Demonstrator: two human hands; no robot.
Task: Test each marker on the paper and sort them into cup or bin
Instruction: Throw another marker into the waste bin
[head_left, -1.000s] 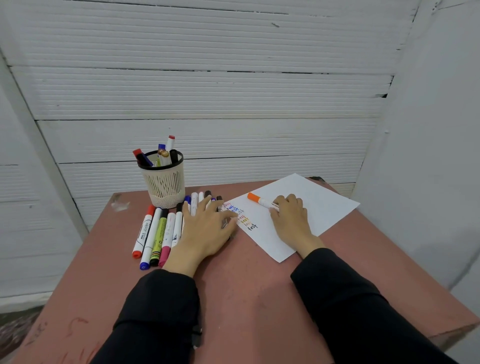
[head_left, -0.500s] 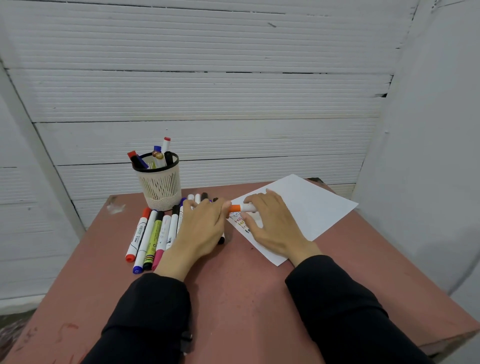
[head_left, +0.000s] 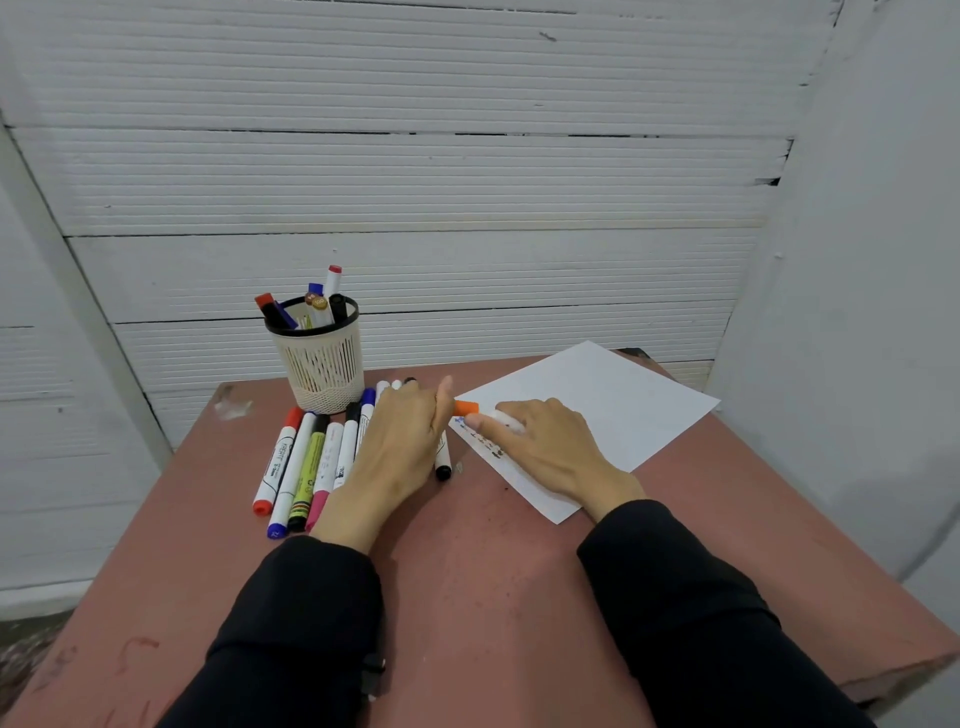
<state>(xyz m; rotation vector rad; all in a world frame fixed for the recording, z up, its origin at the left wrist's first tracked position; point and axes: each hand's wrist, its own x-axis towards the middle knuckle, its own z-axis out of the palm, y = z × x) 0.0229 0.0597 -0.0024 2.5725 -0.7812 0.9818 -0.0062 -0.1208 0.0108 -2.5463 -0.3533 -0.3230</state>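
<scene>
Orange-capped marker (head_left: 470, 409) gripped at white barrel by right hand (head_left: 540, 447), held low over near edge of paper (head_left: 597, 410). Orange cap pinched by left hand (head_left: 402, 441); cap seen on barrel. Row of markers (head_left: 306, 462) laid on table (head_left: 467, 571) beside and under left hand. Mesh cup (head_left: 322, 364) stood behind row, several markers held inside. Scribbles (head_left: 483, 441) seen on paper by right hand.

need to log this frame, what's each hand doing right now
left hand: closed on the orange cap of the orange marker
right hand: closed on the marker's white barrel
</scene>
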